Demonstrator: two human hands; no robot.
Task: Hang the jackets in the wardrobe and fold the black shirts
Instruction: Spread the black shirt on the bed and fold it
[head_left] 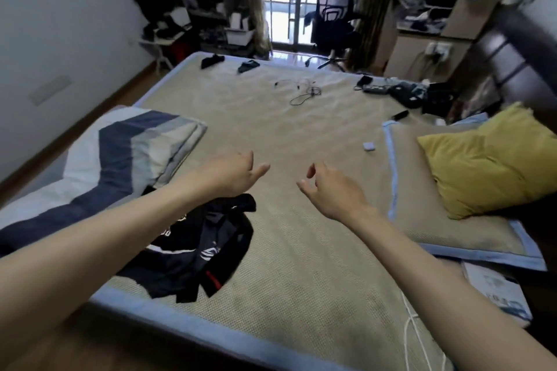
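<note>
Lying unfolded on the bed [301,250]: heap of black shirts [199,253]. Left hand [232,175] and right hand [331,190] hover empty, grip spread. Folding not begun.

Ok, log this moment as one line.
left hand open, empty | right hand open, empty | black shirts heaped unfolded on bed

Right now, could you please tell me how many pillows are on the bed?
2. A yellow pillow lies at the right side, on top of a blue-edged mat pillow. The folded striped blanket at left could hide another.
</note>
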